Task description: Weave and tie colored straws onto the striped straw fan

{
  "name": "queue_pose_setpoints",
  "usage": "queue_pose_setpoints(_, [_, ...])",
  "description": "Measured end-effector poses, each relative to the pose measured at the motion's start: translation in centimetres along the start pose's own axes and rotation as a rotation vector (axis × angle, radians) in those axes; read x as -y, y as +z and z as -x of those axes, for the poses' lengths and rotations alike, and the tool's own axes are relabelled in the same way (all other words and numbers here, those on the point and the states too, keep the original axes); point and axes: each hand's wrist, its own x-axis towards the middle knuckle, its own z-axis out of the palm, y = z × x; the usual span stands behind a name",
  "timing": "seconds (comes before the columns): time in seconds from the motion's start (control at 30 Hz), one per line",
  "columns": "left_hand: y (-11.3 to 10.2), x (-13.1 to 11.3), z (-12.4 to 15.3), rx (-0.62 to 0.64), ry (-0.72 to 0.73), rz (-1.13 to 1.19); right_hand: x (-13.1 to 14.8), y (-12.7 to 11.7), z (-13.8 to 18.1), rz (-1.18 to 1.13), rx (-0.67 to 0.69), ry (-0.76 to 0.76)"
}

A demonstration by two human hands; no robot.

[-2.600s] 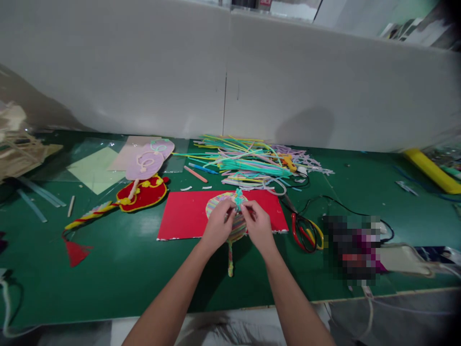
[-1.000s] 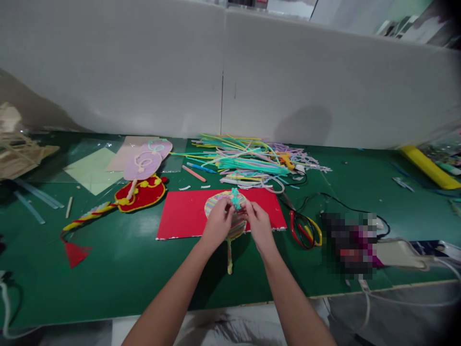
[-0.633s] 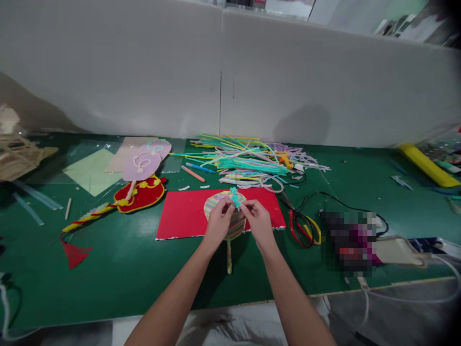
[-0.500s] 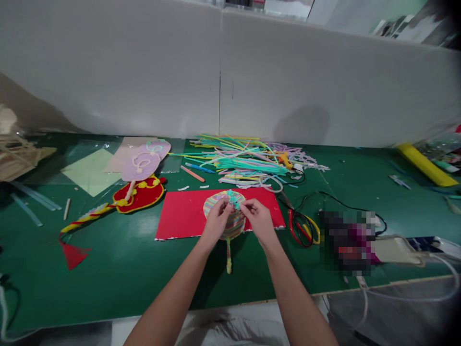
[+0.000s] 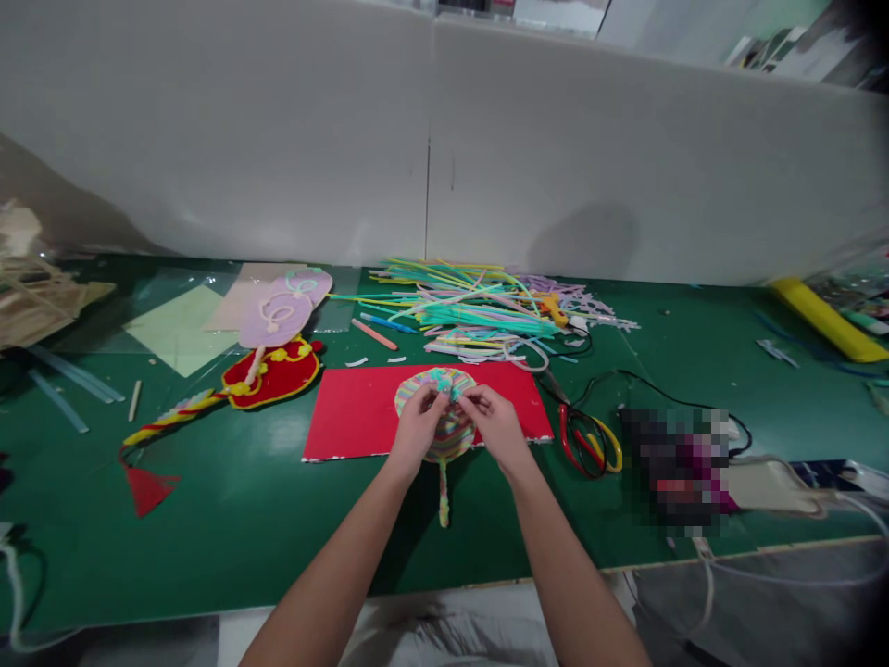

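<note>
Teal knot (image 5: 440,377) pinched between both hands, left (image 5: 418,430) and right (image 5: 494,428), at twelve o'clock on the striped fan (image 5: 436,417) lying over the red sheet (image 5: 347,412). A slip could loosen it; scissors (image 5: 587,443) sit near at three o'clock.

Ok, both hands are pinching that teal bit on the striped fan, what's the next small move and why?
Probably press the teal piece down onto the fan. Both the left hand and right hand pinch it near the fan's top edge, where it looks slightly raised.
</note>
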Motion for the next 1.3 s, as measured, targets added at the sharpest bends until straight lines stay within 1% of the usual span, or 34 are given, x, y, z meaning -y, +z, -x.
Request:
queue_pose_setpoints(0.03, [-0.3,0.0,0.0,-0.007,0.038,-0.045,0.1,-0.1,-0.1,-0.004,0.008,-0.002])
queue_pose_setpoints(0.07, [-0.7,-0.1,0.0,-0.042,0.103,-0.095,0.2,-0.3,-0.1,-0.007,0.023,-0.002])
queue_pose_setpoints(0.1, [-1.2,-0.3,0.0,-0.094,0.191,-0.173,0.3,-0.5,-0.2,-0.006,0.044,-0.002])
queue_pose_setpoints(0.13, [-1.7,-0.6,0.0,-0.120,0.287,-0.278,0.4,-0.8,-0.3,0.000,0.071,0.001])
queue_pose_setpoints(0.17, [-2.3,-0.8,-0.1,-0.111,0.381,-0.382,0.5,-1.0,-0.3,0.010,0.102,0.006])
queue_pose_setpoints(0.2, [-2.8,-1.1,-0.2,-0.072,0.464,-0.472,0.7,-1.2,-0.4,0.027,0.133,0.011])
queue_pose_setpoints(0.23, [-3.3,-1.4,-0.4,0.008,0.543,-0.548,0.9,-1.4,-0.4,0.047,0.164,0.010])
queue_pose_setpoints(0.27, [-3.7,-1.6,-0.5,0.116,0.596,-0.620,1.0,-1.6,-0.4,0.068,0.192,0.002])
queue_pose_setpoints(0.3, [-3.9,-1.8,-0.7,0.196,0.633,-0.667,1.1,-1.8,-0.4,0.083,0.216,-0.009])
queue_pose_setpoints(0.37, [-4.1,-1.8,-1.1,0.303,0.651,-0.714,1.4,-1.9,-0.4,0.094,0.253,-0.030])
queue_pose_setpoints(0.43, [-4.0,-1.6,-1.3,0.331,0.658,-0.713,1.4,-2.0,-0.4,0.089,0.277,-0.026])
queue_pose_setpoints(0.53, [-3.7,-1.1,-1.3,0.296,0.694,-0.676,1.3,-2.0,-0.3,0.099,0.273,-0.015])
queue_pose_setpoints(0.63, [-3.6,-0.7,-1.3,0.239,0.693,-0.640,1.2,-2.0,-0.2,0.106,0.222,-0.067])
queue_pose_setpoints(0.73, [-3.6,-0.5,-1.3,0.207,0.665,-0.606,1.3,-2.1,0.0,0.143,0.154,-0.206])
queue_pose_setpoints(0.8, [-3.7,-0.5,-1.2,0.204,0.658,-0.589,1.5,-2.1,0.1,0.210,0.130,-0.311])
queue_pose_setpoints(0.87, [-3.7,-0.6,-1.2,0.214,0.656,-0.586,1.7,-2.2,0.2,0.287,0.130,-0.396])
queue_pose_setpoints(0.97, [-3.7,-0.7,-1.2,0.227,0.658,-0.592,1.8,-2.2,0.2,0.363,0.154,-0.471])
queue_pose_setpoints(1.13, [-3.7,-0.6,-1.1,0.229,0.662,-0.602,1.5,-2.4,0.1,0.390,0.199,-0.524])
queue_pose_setpoints(1.3, [-3.7,-0.3,-1.1,0.249,0.651,-0.620,1.3,-2.5,0.1,0.391,0.190,-0.538])
